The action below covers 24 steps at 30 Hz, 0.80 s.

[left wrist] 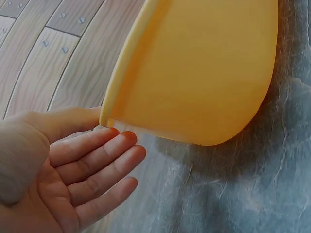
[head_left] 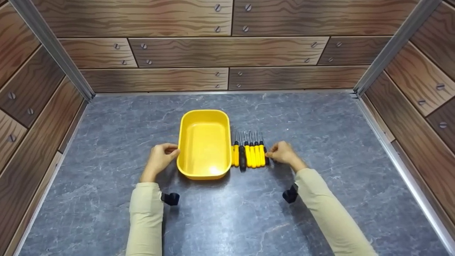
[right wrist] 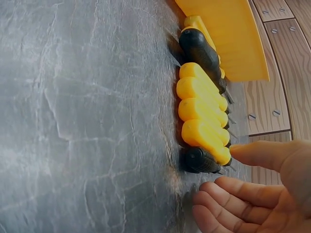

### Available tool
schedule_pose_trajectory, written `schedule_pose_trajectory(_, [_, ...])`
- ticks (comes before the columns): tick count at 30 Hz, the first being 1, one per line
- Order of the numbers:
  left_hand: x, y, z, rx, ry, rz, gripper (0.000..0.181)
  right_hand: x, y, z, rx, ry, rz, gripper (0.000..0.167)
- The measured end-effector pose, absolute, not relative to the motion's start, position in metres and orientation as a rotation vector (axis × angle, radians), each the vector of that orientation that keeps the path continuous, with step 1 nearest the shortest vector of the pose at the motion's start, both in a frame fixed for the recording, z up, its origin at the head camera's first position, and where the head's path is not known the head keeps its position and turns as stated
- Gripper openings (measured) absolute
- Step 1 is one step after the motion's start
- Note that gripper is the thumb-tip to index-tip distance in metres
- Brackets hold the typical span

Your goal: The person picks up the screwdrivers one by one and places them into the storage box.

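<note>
A deep yellow bin (head_left: 204,142) with rounded corners stands on the grey marbled tabletop. At its left side my left hand (head_left: 162,157) pinches the rim; in the left wrist view the thumb is on the rim (left wrist: 103,114) and the fingertips lie under it. Right of the bin lies a row of screwdrivers, several with yellow handles (head_left: 252,156) and black collars, shafts pointing away. Among them is a large black-handled screwdriver (head_left: 242,159). My right hand (head_left: 282,153) is at the row's right end, thumb and fingers spread about a smaller black-handled screwdriver (right wrist: 199,160).
The bin's wall hides part of the row's left end. Wood-patterned panels (head_left: 227,51) enclose the tabletop (head_left: 227,220) at the back and both sides, with metal rails along its edges (head_left: 401,156).
</note>
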<state>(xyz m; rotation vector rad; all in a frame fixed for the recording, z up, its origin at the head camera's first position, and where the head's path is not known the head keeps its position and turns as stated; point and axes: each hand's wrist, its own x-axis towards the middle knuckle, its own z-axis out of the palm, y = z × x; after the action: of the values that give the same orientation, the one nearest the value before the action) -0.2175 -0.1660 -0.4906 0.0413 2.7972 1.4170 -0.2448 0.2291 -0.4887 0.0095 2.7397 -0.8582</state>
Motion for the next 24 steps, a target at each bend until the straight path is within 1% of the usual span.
schedule_pose_trajectory(16, [-0.219, -0.163, -0.504, -0.085, 2.621, 1.694, 0.025, -0.245, 0.231, -0.494, 0.116, 2.634, -0.962, 0.018])
schedule_pose_trajectory(22, [-0.218, -0.165, -0.507, -0.129, 2.564, 1.751, 0.027, -0.245, 0.226, -0.494, 0.177, 2.616, -0.984, 0.012])
schedule_pose_trajectory(24, [-0.218, -0.166, -0.507, -0.154, 2.538, 1.765, 0.028, -0.246, 0.225, -0.494, 0.209, 2.598, -0.999, 0.013])
